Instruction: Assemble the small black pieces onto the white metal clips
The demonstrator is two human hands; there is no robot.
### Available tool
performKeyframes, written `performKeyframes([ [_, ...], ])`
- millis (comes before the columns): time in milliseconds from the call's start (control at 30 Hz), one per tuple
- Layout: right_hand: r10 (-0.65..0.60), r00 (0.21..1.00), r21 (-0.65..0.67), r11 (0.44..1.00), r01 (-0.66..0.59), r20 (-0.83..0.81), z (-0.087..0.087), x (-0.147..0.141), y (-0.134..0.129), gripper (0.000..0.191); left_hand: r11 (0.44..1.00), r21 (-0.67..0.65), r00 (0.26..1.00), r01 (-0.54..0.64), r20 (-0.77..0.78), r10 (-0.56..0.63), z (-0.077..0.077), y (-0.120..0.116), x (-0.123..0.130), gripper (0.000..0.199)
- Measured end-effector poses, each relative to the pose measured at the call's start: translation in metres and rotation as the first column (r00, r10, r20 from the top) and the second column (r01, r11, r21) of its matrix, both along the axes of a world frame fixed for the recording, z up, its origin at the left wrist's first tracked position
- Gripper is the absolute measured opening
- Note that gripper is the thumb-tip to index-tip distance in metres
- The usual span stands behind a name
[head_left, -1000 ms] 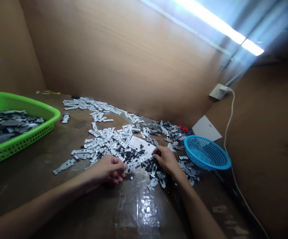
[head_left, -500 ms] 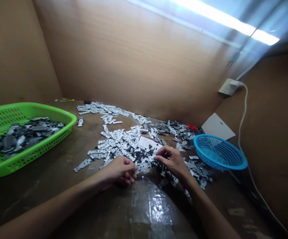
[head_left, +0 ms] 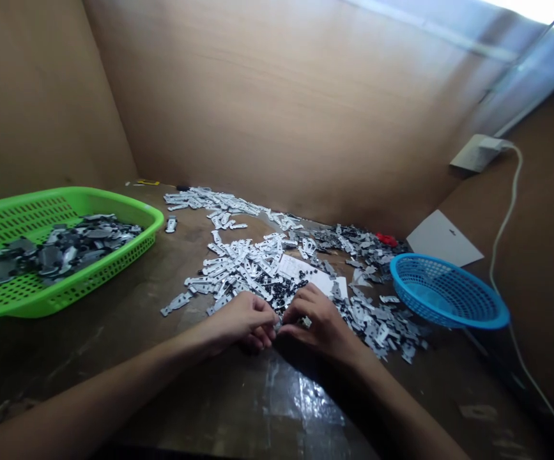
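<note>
My left hand (head_left: 252, 321) is closed, thumb and forefinger pinching a small metal part (head_left: 278, 324) that is mostly hidden by the fingers. My right hand (head_left: 314, 317) meets it from the other side, its fingers bent and pinched together at the same spot; what it holds, if anything, cannot be made out. Just beyond the fingertips lie many tiny black pieces (head_left: 280, 295), partly on a white printed paper (head_left: 293, 267). Around them spreads a heap of flat silvery metal pieces (head_left: 243, 262). Darker grey metal pieces (head_left: 377, 322) lie beyond my right hand.
On the left stands a green basket (head_left: 114, 255) holding grey and black parts. A blue basket (head_left: 449, 291) is at the right, near a white card (head_left: 444, 239) and a white cable (head_left: 501, 233). A red object (head_left: 386, 239) and a yellow tool (head_left: 148, 183) lie farther back.
My right hand has moved from over the black pieces to my left hand, and their fingertips now nearly touch. The view has shifted, so the scene sits slightly farther right.
</note>
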State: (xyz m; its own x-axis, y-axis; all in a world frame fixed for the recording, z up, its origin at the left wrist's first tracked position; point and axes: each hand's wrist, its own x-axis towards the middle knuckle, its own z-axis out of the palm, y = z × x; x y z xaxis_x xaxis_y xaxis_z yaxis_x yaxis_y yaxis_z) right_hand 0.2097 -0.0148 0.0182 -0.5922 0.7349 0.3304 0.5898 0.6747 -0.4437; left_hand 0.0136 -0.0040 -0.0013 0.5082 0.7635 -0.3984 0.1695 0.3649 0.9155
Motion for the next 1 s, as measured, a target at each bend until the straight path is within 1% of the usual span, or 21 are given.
performKeyframes([
  [133, 0.004, 1.000, 0.040, 0.999, -0.003, -0.017, -0.004, -0.001, -0.001, 0.013, 1.000, -0.014, 1.000, -0.010, 0.012, 0.010, 0.005, 0.001, -0.001, 0.020],
  [267, 0.020, 0.997, 0.039, 0.999, -0.017, -0.070, 0.001, 0.000, -0.002, 0.014, 1.000, -0.022, 1.000, -0.013, 0.010, 0.014, 0.006, 0.001, -0.001, 0.022],
  [333, -0.021, 0.994, 0.048, 0.998, 0.026, -0.108, 0.006, 0.005, 0.001, 0.012, 0.999, -0.029, 1.000, -0.015, 0.016, 0.015, 0.005, 0.001, -0.001, 0.022],
  [400, -0.139, 0.979, 0.071, 0.986, 0.151, -0.151, 0.008, 0.018, 0.010, 0.012, 0.999, -0.037, 1.000, -0.022, 0.019, 0.023, 0.004, 0.002, -0.002, 0.023],
  [433, -0.231, 0.958, 0.081, 0.966, 0.247, -0.168, 0.008, 0.028, 0.017, 0.013, 0.999, -0.039, 0.999, -0.026, 0.020, 0.027, 0.004, 0.002, -0.002, 0.023],
  [467, -0.341, 0.922, 0.089, 0.928, 0.361, -0.181, 0.006, 0.040, 0.026, 0.016, 0.999, -0.040, 0.999, -0.028, 0.019, 0.028, 0.004, 0.002, -0.002, 0.024],
  [500, -0.443, 0.879, 0.096, 0.881, 0.463, -0.174, 0.003, 0.054, 0.034, 0.018, 0.999, -0.039, 0.999, -0.028, 0.019, 0.029, 0.004, 0.002, -0.002, 0.024],
  [533, -0.533, 0.835, 0.091, 0.833, 0.546, -0.133, -0.001, 0.068, 0.043, 0.019, 0.999, -0.037, 0.999, -0.026, 0.019, 0.027, 0.004, 0.002, -0.002, 0.025],
  [600, -0.650, 0.760, 0.066, 0.758, 0.649, -0.012, -0.011, 0.094, 0.057, 0.020, 0.999, -0.031, 1.000, -0.020, 0.020, 0.020, 0.005, 0.001, -0.002, 0.026],
  [667, -0.669, 0.743, 0.048, 0.743, 0.667, 0.022, -0.018, 0.110, 0.064, 0.019, 1.000, -0.027, 1.000, -0.014, 0.011, 0.014, 0.006, 0.000, -0.002, 0.027],
  [700, -0.666, 0.746, 0.039, 0.746, 0.665, 0.029, -0.021, 0.113, 0.066, 0.019, 1.000, -0.026, 1.000, -0.011, 0.004, 0.011, 0.007, 0.000, -0.002, 0.028],
  [767, -0.646, 0.763, 0.027, 0.763, 0.645, 0.027, -0.021, 0.109, 0.065, 0.018, 1.000, -0.025, 1.000, -0.009, -0.009, 0.009, 0.009, 0.000, -0.002, 0.029],
  [833, -0.586, 0.810, 0.019, 0.810, 0.586, 0.022, -0.018, 0.096, 0.059, 0.017, 1.000, -0.020, 1.000, -0.013, -0.012, 0.012, 0.010, 0.000, -0.002, 0.030],
  [867, -0.532, 0.847, 0.015, 0.847, 0.532, 0.022, -0.016, 0.088, 0.056, 0.016, 1.000, -0.015, 1.000, -0.016, -0.011, 0.016, 0.010, 0.000, -0.001, 0.031],
  [933, -0.356, 0.934, 0.013, 0.935, 0.355, 0.034, -0.012, 0.073, 0.049, 0.015, 1.000, -0.011, 1.000, -0.018, -0.014, 0.018, 0.010, -0.001, -0.001, 0.031],
  [967, -0.276, 0.960, 0.014, 0.961, 0.275, 0.046, -0.011, 0.066, 0.045, 0.016, 1.000, -0.012, 1.000, -0.017, -0.015, 0.017, 0.010, -0.001, -0.001, 0.031],
  [1000, -0.215, 0.974, 0.016, 0.977, 0.215, 0.063, -0.010, 0.062, 0.043, 0.016, 1.000, -0.013, 1.000, -0.016, -0.015, 0.016, 0.010, -0.001, -0.001, 0.031],
])
